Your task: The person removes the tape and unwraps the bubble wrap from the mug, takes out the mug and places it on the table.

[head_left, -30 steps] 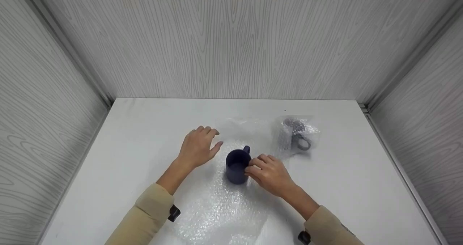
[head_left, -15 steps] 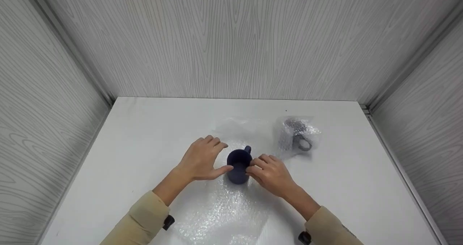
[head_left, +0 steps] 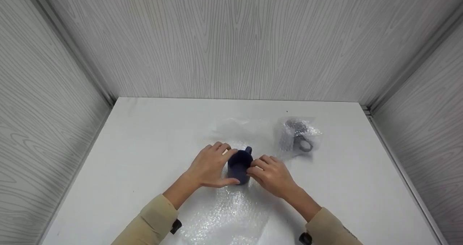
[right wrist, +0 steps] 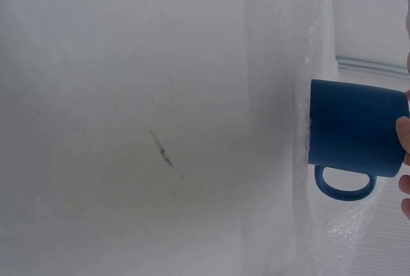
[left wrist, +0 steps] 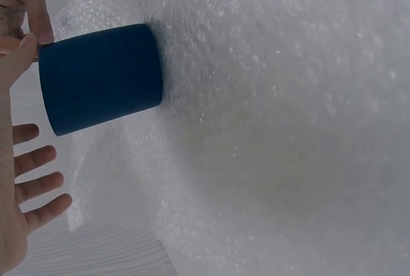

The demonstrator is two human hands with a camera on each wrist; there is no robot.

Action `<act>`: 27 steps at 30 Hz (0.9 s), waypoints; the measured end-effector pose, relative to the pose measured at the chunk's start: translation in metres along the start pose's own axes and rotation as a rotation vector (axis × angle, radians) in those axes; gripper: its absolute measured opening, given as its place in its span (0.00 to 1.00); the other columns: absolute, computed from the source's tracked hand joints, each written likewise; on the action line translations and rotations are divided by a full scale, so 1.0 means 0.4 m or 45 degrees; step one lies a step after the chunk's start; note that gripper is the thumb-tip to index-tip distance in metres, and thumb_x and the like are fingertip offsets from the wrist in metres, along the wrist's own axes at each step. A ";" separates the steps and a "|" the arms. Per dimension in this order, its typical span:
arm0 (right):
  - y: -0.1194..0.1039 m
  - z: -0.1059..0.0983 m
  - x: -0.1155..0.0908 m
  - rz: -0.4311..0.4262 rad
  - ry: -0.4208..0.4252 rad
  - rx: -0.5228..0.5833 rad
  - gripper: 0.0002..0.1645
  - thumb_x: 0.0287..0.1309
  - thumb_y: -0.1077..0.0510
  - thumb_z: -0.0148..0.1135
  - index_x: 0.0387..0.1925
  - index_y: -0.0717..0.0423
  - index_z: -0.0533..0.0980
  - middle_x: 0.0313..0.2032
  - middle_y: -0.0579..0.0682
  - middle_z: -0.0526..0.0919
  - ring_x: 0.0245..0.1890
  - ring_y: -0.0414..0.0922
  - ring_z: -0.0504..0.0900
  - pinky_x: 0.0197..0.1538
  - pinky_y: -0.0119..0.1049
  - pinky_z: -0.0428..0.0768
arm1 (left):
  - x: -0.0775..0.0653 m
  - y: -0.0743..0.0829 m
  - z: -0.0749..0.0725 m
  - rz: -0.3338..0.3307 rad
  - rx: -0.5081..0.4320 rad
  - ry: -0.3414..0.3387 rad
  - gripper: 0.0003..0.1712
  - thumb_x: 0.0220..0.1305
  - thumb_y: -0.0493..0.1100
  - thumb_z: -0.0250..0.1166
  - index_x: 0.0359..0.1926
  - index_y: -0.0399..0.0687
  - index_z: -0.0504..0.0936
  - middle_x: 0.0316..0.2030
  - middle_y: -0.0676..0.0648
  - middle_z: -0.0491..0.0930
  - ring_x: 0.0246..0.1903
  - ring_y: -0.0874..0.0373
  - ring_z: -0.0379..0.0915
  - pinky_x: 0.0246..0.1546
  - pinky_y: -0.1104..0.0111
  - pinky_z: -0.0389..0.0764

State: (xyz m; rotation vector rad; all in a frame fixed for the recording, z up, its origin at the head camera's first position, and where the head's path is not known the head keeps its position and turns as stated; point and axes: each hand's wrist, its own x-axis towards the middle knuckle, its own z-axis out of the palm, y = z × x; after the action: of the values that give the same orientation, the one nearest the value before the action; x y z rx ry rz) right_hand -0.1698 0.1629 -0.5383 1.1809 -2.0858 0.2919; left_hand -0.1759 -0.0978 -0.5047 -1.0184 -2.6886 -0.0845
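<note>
A dark blue mug stands upright on a sheet of bubble wrap, its handle pointing to the back. My right hand pinches the right side of its rim between thumb and fingers; the right wrist view shows the thumb on the outer wall of the mug. On the other side, my left hand is spread around the mug's left side, thumb in front and fingers behind. In the left wrist view the straight fingers of the left hand stand apart from the mug, with the thumb near its rim.
Behind and right of the mug lies a bubble-wrapped bundle with a dark handled thing inside. Everything rests on a white table, enclosed by pale wood-grain panels at the back and both sides.
My left hand has moved right and toward the mug, its thumb and fingers now spread around it. The right hand keeps its pinch on the rim, and the mug has stayed in place.
</note>
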 end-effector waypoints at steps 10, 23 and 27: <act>-0.001 -0.002 0.000 0.007 -0.006 0.019 0.12 0.51 0.54 0.81 0.36 0.45 0.85 0.36 0.42 0.87 0.35 0.43 0.83 0.37 0.35 0.81 | 0.017 0.013 0.035 0.021 0.002 0.015 0.53 0.54 0.84 0.64 0.70 0.55 0.74 0.57 0.48 0.81 0.55 0.51 0.78 0.50 0.58 0.85; 0.004 -0.006 -0.003 -0.010 -0.047 0.008 0.09 0.56 0.52 0.78 0.38 0.44 0.85 0.37 0.42 0.87 0.36 0.43 0.83 0.39 0.36 0.82 | 0.052 0.016 0.045 0.042 0.019 -0.023 0.53 0.55 0.83 0.63 0.71 0.56 0.75 0.52 0.46 0.82 0.49 0.50 0.78 0.47 0.58 0.84; 0.010 -0.012 -0.004 -0.019 -0.074 0.017 0.09 0.57 0.53 0.77 0.40 0.45 0.86 0.37 0.42 0.87 0.36 0.43 0.83 0.39 0.35 0.82 | 0.058 0.015 0.048 0.051 0.037 -0.023 0.51 0.55 0.83 0.63 0.70 0.57 0.76 0.51 0.46 0.81 0.47 0.50 0.77 0.46 0.59 0.84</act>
State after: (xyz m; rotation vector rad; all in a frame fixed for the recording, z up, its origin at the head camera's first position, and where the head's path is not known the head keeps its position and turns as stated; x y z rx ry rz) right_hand -0.1703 0.1686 -0.5352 1.2256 -2.1273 0.2685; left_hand -0.1929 -0.0755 -0.5171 -1.0685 -2.6767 -0.0285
